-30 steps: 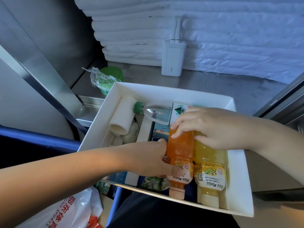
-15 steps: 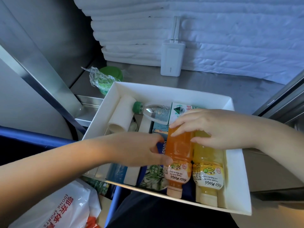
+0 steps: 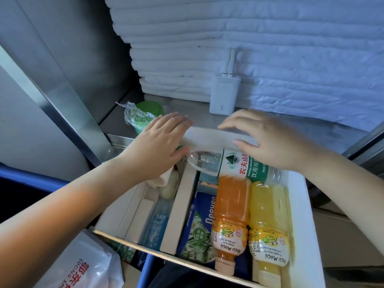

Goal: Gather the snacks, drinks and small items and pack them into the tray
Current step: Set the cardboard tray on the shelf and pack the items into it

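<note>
Two bare hands meet over the far edge of the white tray (image 3: 307, 225), seen from the head camera. The left hand (image 3: 160, 146) lies with its fingers nearly straight across one end of a white roll (image 3: 207, 138), thumb spread below it. The right hand (image 3: 270, 140) curves over the roll's other end, fingertips on the far side and thumb on the near side, so the roll is pinched between them. The roll lies crosswise along the tray's far wall. Inside the tray, just nearer than the roll, a clear water bottle (image 3: 228, 165) with a green label lies on its side. In the tray's right part an orange juice bottle (image 3: 230, 215) and a yellow juice bottle (image 3: 268, 221) lie touching side by side, caps towards the near wall, and a blue wipes pack (image 3: 197, 225) lies under and beside the orange one. Beyond the tray a white power bank (image 3: 225, 94) stands against stacked white towels (image 3: 249, 38). Past the tray's far left corner sits a green cup (image 3: 143, 115) in crumpled clear wrap. Below its near left corner lies a white plastic bag (image 3: 83, 265).
</note>
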Demonstrator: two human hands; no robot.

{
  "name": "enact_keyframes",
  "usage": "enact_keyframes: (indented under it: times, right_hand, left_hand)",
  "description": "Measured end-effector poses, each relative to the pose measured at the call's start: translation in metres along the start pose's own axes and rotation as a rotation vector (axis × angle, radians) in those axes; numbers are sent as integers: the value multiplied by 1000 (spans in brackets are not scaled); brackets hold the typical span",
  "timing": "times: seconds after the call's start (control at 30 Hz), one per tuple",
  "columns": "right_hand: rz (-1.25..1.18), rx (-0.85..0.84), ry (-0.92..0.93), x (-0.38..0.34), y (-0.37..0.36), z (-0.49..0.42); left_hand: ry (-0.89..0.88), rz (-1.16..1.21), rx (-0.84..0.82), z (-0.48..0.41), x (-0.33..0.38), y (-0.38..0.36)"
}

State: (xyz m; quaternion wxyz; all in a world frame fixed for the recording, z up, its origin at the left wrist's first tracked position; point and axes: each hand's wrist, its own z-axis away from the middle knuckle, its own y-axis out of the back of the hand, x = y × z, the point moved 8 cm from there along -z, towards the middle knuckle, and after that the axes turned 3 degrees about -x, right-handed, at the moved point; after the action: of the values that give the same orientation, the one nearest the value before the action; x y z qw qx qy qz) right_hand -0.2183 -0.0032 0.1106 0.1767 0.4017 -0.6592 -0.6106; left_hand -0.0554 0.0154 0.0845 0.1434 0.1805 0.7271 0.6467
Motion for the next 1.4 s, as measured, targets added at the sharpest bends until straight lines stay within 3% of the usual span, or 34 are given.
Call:
enact_keyframes:
  times: [0.13,0.2,0.3,0.4,0.5,0.63,0.8,0.93,1.17,1.4]
  right_hand:
    - [16,-153,-48,11,-32,-11]
    - [-28,-152,-68,16,-33,-14]
    - [-185,-32,-154,28,-19,-20]
    - [-195,176,-259,43,-2,-34]
    - [-89,351,-319,56,15,-53]
    - [159,329,-365,68,23,-86]
    - [261,267,-375,85,17,-109]
    - [204,374,-347,87,18,-108]
    - [273,408,-299,74,24,-107]
    - [157,522,-225,64,33,-100]
  left_hand:
    - [10,-54,-62,-1,-7,-14]
    - [6,-63,-54,0,-7,-14]
    - [6,-54,-8,0,-7,-12]
    - [4,-45,43,-2,-6,-9]
    - [-5,-36,66,-2,-8,-9]
    - [-7,-41,68,-1,-9,-10]
    - [-8,-51,77,-1,-10,-10]
    - [-5,-56,77,-2,-10,-12]
    - [0,-48,76,-2,-9,-10]
    - [29,96,43,-12,-12,-9]
